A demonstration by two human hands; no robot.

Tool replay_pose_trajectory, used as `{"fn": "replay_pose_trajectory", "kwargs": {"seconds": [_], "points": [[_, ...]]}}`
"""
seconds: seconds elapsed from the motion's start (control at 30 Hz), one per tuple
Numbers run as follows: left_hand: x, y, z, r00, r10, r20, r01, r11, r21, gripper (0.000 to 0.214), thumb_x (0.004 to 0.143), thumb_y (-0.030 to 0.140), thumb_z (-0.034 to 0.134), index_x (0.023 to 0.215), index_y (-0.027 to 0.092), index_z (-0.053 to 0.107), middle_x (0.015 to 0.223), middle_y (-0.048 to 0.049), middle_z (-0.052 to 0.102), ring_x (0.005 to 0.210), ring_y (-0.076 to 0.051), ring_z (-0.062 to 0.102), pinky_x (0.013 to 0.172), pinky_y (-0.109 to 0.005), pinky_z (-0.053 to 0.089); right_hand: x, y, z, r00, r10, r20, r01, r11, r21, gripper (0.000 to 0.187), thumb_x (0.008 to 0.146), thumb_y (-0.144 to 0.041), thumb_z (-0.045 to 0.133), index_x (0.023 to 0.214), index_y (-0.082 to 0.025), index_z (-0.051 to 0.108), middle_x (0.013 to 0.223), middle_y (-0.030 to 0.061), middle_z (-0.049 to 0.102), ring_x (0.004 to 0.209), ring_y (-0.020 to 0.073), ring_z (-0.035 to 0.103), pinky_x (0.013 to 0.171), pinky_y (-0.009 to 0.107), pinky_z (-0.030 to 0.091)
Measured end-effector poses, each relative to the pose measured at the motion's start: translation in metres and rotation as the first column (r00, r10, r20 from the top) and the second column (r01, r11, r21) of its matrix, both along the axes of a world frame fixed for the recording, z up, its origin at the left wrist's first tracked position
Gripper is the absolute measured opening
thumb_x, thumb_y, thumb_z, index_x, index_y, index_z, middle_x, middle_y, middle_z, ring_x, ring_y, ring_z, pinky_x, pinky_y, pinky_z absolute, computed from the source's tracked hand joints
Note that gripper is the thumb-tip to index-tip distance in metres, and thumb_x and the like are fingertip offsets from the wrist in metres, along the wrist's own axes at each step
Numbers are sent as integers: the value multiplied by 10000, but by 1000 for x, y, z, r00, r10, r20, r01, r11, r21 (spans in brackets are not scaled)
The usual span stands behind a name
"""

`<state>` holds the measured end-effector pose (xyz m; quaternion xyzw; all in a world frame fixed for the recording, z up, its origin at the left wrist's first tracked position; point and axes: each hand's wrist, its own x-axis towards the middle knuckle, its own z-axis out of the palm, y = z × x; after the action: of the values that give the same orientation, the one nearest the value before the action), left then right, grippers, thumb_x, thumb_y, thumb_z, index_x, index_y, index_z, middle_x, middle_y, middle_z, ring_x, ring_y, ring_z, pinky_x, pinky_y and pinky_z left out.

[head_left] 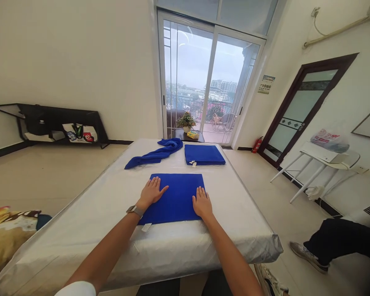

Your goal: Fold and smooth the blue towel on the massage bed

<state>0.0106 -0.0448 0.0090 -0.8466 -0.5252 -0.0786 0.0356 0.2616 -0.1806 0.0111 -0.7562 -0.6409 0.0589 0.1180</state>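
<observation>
A blue towel (177, 197) lies folded flat on the plastic-covered mattress (89, 222) in front of me. My left hand (151, 192) rests flat on its left edge with fingers spread; a watch is on that wrist. My right hand (202, 202) lies flat on the towel's right edge, fingers stretched out. A white label sticks out at the towel's near left corner. Farther back sit a neatly folded blue towel (204, 155) and, to its left, a crumpled blue towel (156, 154).
A small dark table with a potted plant (186, 121) stands before the glass balcony door. A white side table (323, 158) with a bag stands at the right wall. Another person's leg and shoe (308, 255) reach in at lower right. A patterned cushion (6, 234) lies at left.
</observation>
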Motion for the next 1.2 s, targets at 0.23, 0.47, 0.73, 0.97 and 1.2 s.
{"fn": "replay_pose_trajectory", "kwargs": {"seconds": [0.23,0.47,0.73,0.97,1.2], "points": [[138,-66,-2,881,-451,143,463,884,-62,724,1019,543,80,1546,112,327,1614,-147,314,1512,-222,251,1222,-393,203,4,-6,5,997,61,47,-61,998,7,623,1017,-341,286,1589,-99,233,1657,108,190,1537,208,136,1230,389,107],[96,-74,-10,918,-375,128,389,915,-108,728,1016,567,111,1566,118,274,1628,-133,284,1525,-238,211,1237,-440,161,1,-5,4,1000,6,12,-6,999,31,603,1035,-333,204,1575,-72,268,1647,112,236,1527,198,173,1227,379,119],[-50,-77,-35,986,-167,-15,166,986,-10,608,1019,454,265,1571,198,283,1639,-111,273,1531,-265,186,1217,-478,212,0,-1,2,1000,0,-4,0,1000,-3,615,1040,-351,188,1583,-64,232,1651,111,212,1532,198,154,1231,385,109],[-53,-92,-27,999,-39,24,40,998,-48,770,985,607,215,1571,109,252,1635,-117,266,1525,-280,207,1224,-482,214,-3,-17,14,997,42,64,-46,997,56,588,1039,-312,192,1567,-73,294,1632,112,276,1527,200,176,1238,399,88],[-57,-89,-28,997,-65,52,67,997,-37,733,984,594,245,1565,149,297,1631,-115,285,1525,-279,207,1230,-481,198,3,-57,7,999,49,13,-48,997,-57,658,1049,-456,172,1595,-91,193,1663,86,155,1541,207,108,1243,403,108]]}}
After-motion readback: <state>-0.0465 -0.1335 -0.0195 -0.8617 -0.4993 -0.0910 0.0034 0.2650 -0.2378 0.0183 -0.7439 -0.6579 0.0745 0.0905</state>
